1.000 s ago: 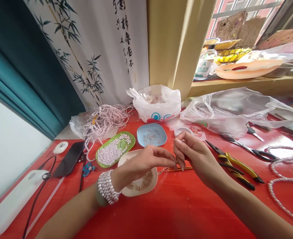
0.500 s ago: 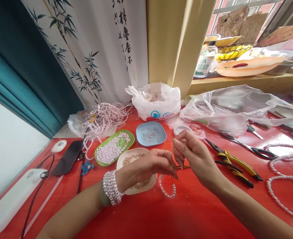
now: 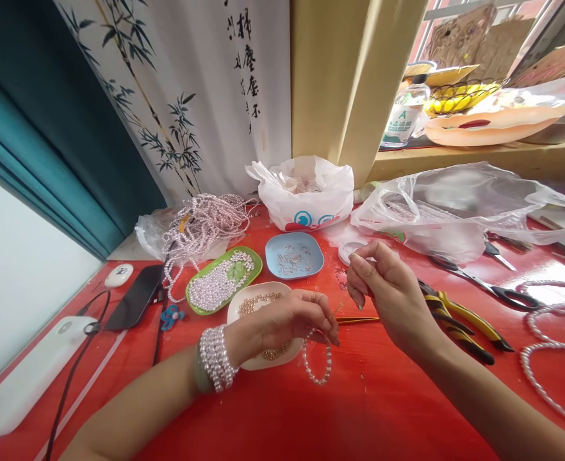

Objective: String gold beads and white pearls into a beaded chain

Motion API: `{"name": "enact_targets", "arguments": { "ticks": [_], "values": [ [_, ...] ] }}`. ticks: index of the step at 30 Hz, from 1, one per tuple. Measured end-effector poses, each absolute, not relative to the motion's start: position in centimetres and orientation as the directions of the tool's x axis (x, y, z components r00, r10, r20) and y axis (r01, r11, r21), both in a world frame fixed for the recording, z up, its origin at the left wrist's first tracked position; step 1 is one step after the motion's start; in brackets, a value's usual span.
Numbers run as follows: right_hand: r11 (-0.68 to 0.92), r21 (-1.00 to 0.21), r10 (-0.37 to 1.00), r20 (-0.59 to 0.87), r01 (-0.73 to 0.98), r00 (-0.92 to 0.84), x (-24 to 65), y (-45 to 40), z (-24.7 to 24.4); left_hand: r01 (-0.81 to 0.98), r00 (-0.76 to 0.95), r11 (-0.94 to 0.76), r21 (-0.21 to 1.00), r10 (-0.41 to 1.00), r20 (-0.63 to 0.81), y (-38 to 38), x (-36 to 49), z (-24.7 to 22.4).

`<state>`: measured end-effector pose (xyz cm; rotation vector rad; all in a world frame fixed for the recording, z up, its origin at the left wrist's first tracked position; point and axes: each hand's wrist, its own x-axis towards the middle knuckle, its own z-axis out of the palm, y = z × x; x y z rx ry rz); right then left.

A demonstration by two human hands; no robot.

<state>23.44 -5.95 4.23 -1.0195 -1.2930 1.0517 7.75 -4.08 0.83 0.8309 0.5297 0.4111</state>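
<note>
My left hand [image 3: 302,315] is closed in a pinch over the cream dish [image 3: 289,360], which holds small gold beads. From its fingertips hangs a loop of pearly pink beads, a bracelet [image 3: 317,383], with a fine gold chain at its top. Several strands of similar beads [image 3: 216,358] circle the left wrist. My right hand [image 3: 385,282] is raised to the right with thumb and forefinger pressed together; whatever lies between them is too small to make out. A thin gold-coloured tool [image 3: 358,319] lies on the red table between the hands.
Left of centre are a green dish [image 3: 259,261] of pearly beads and a heap of bead strands [image 3: 208,221]. A blue dish [image 3: 318,259] holds small metal pieces. Pliers [image 3: 474,320], scissors [image 3: 515,296] and another bead strand [image 3: 532,368] lie right. Plastic bags [image 3: 306,198] stand behind.
My right hand has moved a little right, widening the gap between the hands. The bracelet has swung left and now shows as a rounder loop below my left fingers.
</note>
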Motion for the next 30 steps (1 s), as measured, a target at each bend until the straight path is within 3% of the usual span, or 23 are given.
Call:
{"name": "enact_targets", "arguments": {
  "ticks": [12,18,23,30],
  "values": [
    [0.266,-0.946,0.964,0.26,-0.185,0.059,23.9,-5.5,4.2,-0.106,0.744,0.615,0.781,0.57,-0.348,-5.1,6.9,0.7],
    [0.1,-0.99,0.983,0.113,-0.097,-0.147,23.3,-5.9,4.2,0.056,0.773,0.505,0.861,0.524,-0.358,-5.6,6.9,1.4],
    [0.015,-1.0,0.984,0.02,-0.026,-0.178,23.3,-5.8,4.2,-0.117,0.685,0.467,0.877,0.677,-0.269,-5.8,7.3,1.7],
    [0.049,-0.999,0.996,0.049,-0.003,-0.081,23.2,-5.4,3.5,-0.13,0.599,0.516,0.847,0.722,-0.347,-5.5,6.8,1.2]
  ]
}}
